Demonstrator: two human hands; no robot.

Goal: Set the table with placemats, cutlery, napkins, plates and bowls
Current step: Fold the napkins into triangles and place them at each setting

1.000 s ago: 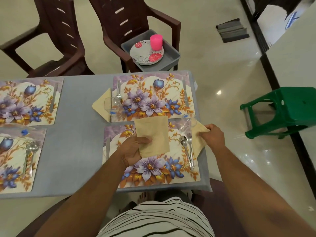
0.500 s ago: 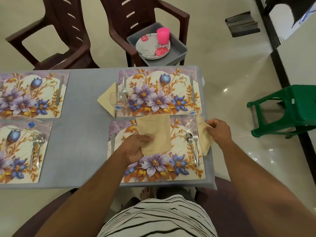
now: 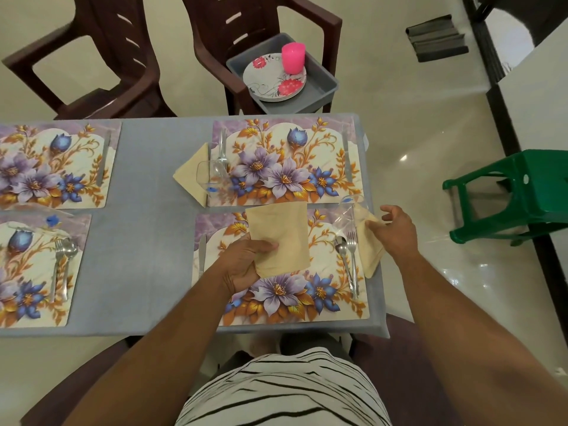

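Grey table [image 3: 147, 256] bearing four floral placemats. Nearest placemat [image 3: 322, 299] carrying spoon [image 3: 341, 245] and fork [image 3: 353, 256]. Left hand [image 3: 246, 265] gripping a folded beige napkin [image 3: 278, 238] above it. Right hand [image 3: 396, 232] pinching a second napkin [image 3: 370, 250] at the table's right edge.

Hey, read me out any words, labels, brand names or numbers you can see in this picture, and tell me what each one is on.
No text can be read anywhere.
The placemats carry only a flower pattern.
The plates in the grey tray show flowers, no lettering.
A small blue mark on the glass is too small to read.
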